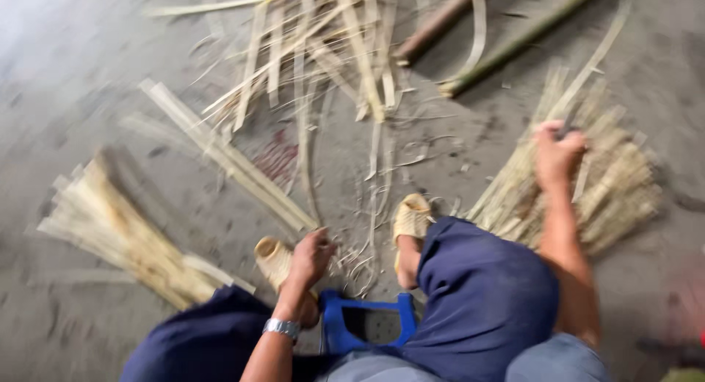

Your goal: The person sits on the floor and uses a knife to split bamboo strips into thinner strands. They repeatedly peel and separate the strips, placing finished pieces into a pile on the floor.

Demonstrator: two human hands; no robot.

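Observation:
The whole view is blurred by motion. My right hand [557, 156] reaches out to the right and is closed in a fist over a fanned pile of thin bamboo strips [617, 187]. It seems to grip a strip, and a dark narrow piece pokes out above the fist. My left hand [311, 257], with a metal watch [283, 328] on its wrist, hangs curled beside my left sandal [273, 258]. It is close to the near end of a long flat bamboo slat [228, 158]. Blur hides whether it holds anything.
I sit on a blue plastic stool [367, 323], in dark blue trousers, with my right sandal [411, 219] planted ahead. A bundle of pale bamboo slats [125, 231] lies at the left. Loose strips and shavings [323, 51] litter the concrete floor, and two bamboo poles [514, 44] lie at the back.

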